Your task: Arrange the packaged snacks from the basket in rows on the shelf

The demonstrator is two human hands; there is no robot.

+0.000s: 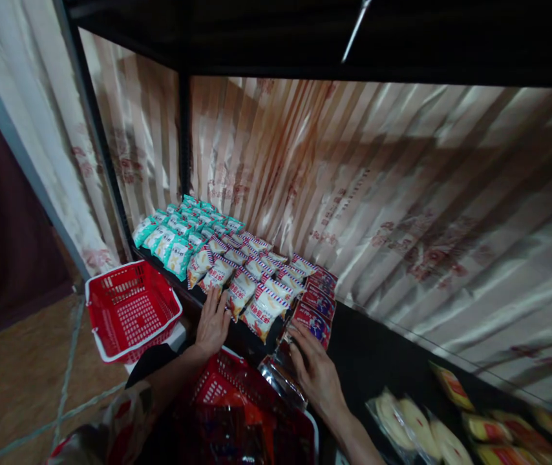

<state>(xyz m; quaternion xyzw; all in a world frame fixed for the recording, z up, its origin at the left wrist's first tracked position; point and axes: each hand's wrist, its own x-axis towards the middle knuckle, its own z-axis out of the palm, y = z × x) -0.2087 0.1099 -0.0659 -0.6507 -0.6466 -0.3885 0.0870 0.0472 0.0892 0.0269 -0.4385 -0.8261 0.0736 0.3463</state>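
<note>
My left hand (212,324) is open, fingers stretched out at the front edge of the shelf. Its fingertips reach the front row of white snack bags (262,311) with red print and striped tops. Stretched over the front of a column of red and purple packets (313,316) is my right hand (318,371), its thumb apart from the fingers. Just left of that hand, a dark shiny packet with a silvery edge (283,382) lies at the shelf edge, above a red basket (315,429). Dark and orange packs fill this basket, too dim to identify.
Teal snack bags (178,255) stand in rows at the shelf's left end. A second red basket (133,310) with a white rim sits left of the shelf. Clear-wrapped pale round pieces (414,423) and yellow packets (453,385) lie to the right. A dark upper shelf (276,39) hangs overhead.
</note>
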